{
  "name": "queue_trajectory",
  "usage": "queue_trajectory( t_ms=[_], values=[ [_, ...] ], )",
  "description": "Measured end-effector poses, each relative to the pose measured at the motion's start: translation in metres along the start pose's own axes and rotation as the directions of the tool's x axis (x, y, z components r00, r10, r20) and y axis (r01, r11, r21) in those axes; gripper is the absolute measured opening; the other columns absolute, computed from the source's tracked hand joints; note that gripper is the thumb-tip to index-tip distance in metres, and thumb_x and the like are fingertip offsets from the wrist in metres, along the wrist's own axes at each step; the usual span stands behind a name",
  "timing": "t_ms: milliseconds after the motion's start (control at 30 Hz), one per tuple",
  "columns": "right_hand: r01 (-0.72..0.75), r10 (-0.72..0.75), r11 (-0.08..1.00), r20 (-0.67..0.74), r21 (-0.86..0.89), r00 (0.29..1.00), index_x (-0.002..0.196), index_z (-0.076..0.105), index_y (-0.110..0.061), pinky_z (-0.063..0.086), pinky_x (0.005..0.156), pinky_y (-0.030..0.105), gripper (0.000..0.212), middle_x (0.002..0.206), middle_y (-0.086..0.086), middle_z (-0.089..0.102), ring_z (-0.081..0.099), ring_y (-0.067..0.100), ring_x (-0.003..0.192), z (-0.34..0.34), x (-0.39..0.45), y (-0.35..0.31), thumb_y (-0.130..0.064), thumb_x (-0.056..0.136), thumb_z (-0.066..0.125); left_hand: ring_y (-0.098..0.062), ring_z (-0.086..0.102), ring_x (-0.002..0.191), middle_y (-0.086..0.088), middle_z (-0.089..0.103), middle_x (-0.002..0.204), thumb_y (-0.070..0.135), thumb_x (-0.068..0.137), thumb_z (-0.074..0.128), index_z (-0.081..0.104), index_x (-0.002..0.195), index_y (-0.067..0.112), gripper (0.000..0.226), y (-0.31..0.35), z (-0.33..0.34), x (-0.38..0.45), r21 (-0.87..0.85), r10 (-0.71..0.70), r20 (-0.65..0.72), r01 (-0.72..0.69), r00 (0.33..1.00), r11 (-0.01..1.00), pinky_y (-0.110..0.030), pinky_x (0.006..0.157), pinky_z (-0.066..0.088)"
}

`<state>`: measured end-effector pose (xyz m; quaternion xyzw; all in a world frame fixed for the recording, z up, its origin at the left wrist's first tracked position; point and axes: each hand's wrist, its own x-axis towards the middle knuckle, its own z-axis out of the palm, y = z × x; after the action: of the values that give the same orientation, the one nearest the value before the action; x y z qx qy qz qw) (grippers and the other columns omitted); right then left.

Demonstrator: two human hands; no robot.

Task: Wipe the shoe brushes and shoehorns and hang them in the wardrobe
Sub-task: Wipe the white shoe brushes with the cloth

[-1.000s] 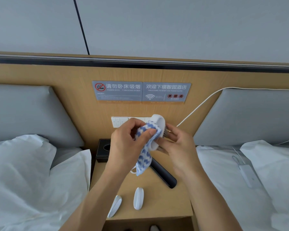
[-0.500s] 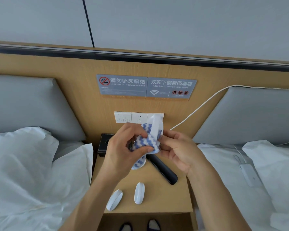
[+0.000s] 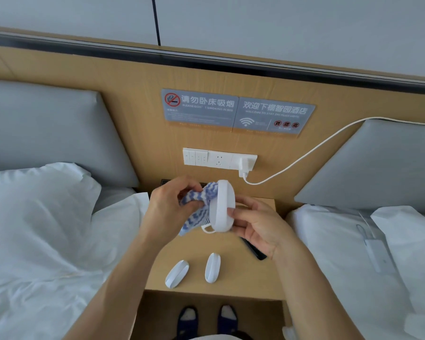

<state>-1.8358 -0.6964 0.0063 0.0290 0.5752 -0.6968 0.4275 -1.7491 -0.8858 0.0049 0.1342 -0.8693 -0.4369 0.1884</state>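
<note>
Two hands meet above the middle of a small wooden desk (image 3: 231, 271) that stands between two beds. The right hand (image 3: 260, 227) grasps a white oval shoe brush (image 3: 222, 207), fingers curled behind it and thumb pressed across its lower front. The brush stands nearly upright, its long axis running top to bottom and tipped slightly left at the bottom, where a small white loop hangs. The left hand (image 3: 167, 207) clenches a bunched blue-and-white cloth (image 3: 199, 204) and presses it against the brush's left side, where dark bristles just show. So the brush lies directly between the hands, touching both, with the cloth on its left.

Near the front edge of the desk lie two white shoehorns (image 3: 177, 273), side by side but apart, their long axes pointing away from the person; the left one leans rightward. They sit just below the hands, with the left hand somewhat nearer the left one. A dark, long object (image 3: 253, 249) lies toward the right edge, mostly hidden under the right hand. No wardrobe is in view, so hanging likely comes later.
</note>
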Motion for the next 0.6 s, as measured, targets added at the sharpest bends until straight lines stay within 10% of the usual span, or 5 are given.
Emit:
queue_trajectory(
  t_ms=[167,400,600],
  values=[
    [-0.079,0.078,0.997,-0.112,-0.006,0.991,0.122,0.061,-0.016,0.061,0.076,0.035,0.040,0.117,0.016,0.071,0.070,0.030,0.106,-0.002,0.008,0.023,0.006,0.089,0.065,-0.001,0.064,0.081,0.020,0.066,0.082,0.020,0.081,0.078,0.061,0.089,0.033,0.023,-0.035,-0.006,-0.010,-0.038,-0.212,-0.091,0.210,0.973,0.977,-0.014,0.064,0.047],
    [-0.247,0.231,0.968,-0.235,-0.041,0.944,0.126,0.060,-0.016,0.056,0.092,0.037,0.044,0.112,0.015,0.072,0.068,0.026,0.106,-0.012,0.027,0.085,0.006,0.089,0.066,0.002,0.062,0.078,0.021,0.062,0.084,0.024,0.085,0.076,0.061,0.093,0.026,0.018,-0.072,-0.001,-0.036,-0.023,-0.341,-0.102,0.341,0.934,0.940,-0.012,0.063,0.046],
    [-0.383,0.325,0.917,-0.351,-0.112,0.878,0.122,0.060,-0.016,0.059,0.068,0.028,0.045,0.123,0.016,0.064,0.069,0.026,0.098,-0.012,0.059,0.160,0.005,0.084,0.073,0.002,0.062,0.078,0.021,0.060,0.084,0.022,0.085,0.077,0.059,0.094,0.024,0.020,-0.100,0.013,-0.056,-0.040,-0.455,-0.066,0.454,0.888,0.890,-0.003,0.057,0.043]
  ],
)
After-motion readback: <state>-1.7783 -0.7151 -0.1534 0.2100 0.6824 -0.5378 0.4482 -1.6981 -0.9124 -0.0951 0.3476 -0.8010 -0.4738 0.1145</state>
